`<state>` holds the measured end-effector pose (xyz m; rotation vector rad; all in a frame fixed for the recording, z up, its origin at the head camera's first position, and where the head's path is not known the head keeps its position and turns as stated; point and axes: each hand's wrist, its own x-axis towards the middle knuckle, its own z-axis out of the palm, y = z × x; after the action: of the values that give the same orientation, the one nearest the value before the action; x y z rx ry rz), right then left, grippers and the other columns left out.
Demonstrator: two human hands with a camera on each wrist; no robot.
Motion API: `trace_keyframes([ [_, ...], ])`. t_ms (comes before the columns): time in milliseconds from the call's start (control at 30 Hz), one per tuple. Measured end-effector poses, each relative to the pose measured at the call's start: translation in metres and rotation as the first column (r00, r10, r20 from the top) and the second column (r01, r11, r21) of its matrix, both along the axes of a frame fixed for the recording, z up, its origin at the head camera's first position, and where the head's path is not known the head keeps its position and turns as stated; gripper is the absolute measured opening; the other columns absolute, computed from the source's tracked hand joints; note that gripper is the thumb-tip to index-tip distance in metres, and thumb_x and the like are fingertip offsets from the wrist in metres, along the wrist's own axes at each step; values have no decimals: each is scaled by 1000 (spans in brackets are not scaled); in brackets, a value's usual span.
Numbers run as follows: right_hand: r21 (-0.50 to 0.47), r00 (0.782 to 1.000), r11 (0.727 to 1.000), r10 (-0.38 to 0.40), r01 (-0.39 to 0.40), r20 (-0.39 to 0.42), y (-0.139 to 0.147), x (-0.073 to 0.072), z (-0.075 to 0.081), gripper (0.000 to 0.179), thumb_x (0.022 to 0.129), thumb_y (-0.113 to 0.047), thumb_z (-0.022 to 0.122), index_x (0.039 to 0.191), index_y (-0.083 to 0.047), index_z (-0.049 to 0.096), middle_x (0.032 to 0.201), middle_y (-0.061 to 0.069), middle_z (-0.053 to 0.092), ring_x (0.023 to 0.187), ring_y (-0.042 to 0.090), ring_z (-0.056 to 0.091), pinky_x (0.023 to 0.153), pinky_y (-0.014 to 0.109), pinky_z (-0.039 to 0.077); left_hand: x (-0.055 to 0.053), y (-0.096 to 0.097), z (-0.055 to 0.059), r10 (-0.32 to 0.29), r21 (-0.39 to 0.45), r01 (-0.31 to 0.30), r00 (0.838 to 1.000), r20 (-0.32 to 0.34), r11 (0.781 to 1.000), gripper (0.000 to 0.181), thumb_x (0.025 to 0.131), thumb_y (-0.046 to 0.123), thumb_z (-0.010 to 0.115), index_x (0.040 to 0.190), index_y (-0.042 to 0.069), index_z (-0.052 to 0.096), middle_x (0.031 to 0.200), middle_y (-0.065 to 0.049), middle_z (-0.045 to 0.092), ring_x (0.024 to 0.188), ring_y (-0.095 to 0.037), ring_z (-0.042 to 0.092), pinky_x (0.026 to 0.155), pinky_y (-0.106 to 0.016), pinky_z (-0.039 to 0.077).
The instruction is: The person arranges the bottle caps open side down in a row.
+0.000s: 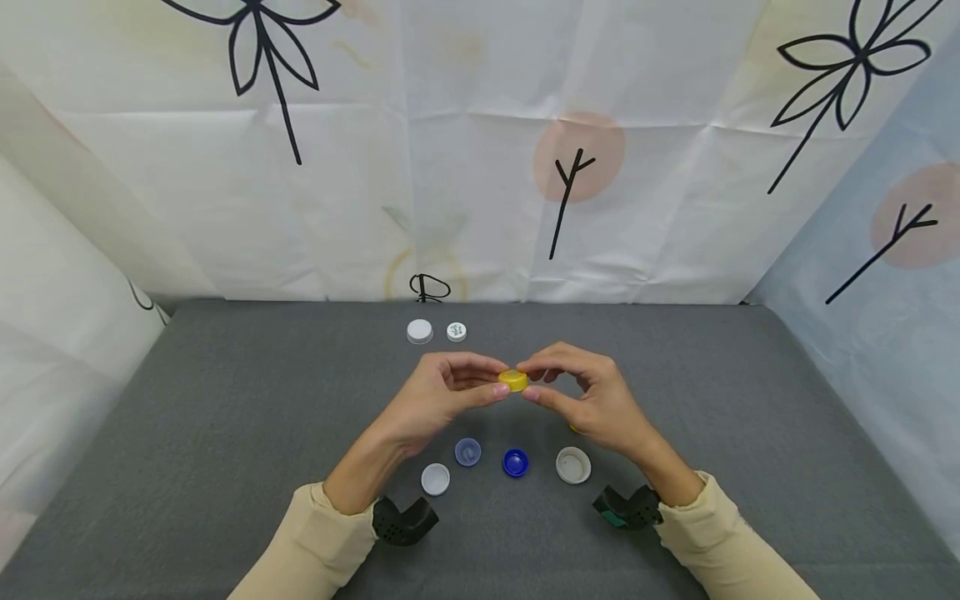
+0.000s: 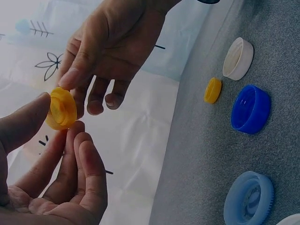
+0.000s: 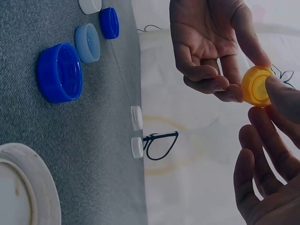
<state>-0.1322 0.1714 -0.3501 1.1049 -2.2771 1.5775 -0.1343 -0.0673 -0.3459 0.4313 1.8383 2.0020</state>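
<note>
Yellow cap held up over the grey table, pinched from both sides

Yellow cap (image 1: 513,381) is off the table (image 1: 255,417), between the two sets of fingertips. Left hand (image 1: 438,396) pinches it, thumb and fingertips apart only by the cap. Right hand (image 1: 600,400) same, thumb and index on it, other fingers loosely bent

On the table below: white cap (image 1: 435,479), translucent light-blue cap (image 1: 468,452), blue cap (image 1: 515,462), larger off-white cap (image 1: 573,465), hollow side up. Second yellow cap (image 2: 213,90) near the off-white one, mostly hidden by the right hand in head view. Another blue cap (image 3: 109,23) just beyond the light-blue one in right wrist view. Near the back edge, two white caps side by side, larger one (image 1: 420,332) left, smaller one (image 1: 457,332) right, dark marking on top
</note>
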Motion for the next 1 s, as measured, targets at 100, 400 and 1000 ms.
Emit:
trace_keyframes([
  [100,0,999,1000,2,-2,52,1,1,1,29,88,7,74,116,-3,73,108,7,70,97,20,64,84,31,53,0,1,-1,5,5,-5,999,-43,1000,30,91,1,74,120,-4,69,107,-11,73,97,-20,70,86,-36,56],
  [400,46,982,998,-38,30,183,0,0,0,26,91,1,74,117,-4,73,108,5,71,93,20,65,83,33,55,-5,4,-8,15,-78,-43,945,-327,996,27,87,1,80,112,-2,73,104,-10,74,91,-21,69,86,-36,57],
  [1000,324,960,945,-136,51,244,-14,-96,-12,25,90,-5,77,114,3,73,99,11,72,89,25,67,81,44,57,-95,12,-5,-170,-630,-221,850,-499,744,22,89,16,82,107,5,78,107,-6,73,104,-30,63,90,-41,50],
])
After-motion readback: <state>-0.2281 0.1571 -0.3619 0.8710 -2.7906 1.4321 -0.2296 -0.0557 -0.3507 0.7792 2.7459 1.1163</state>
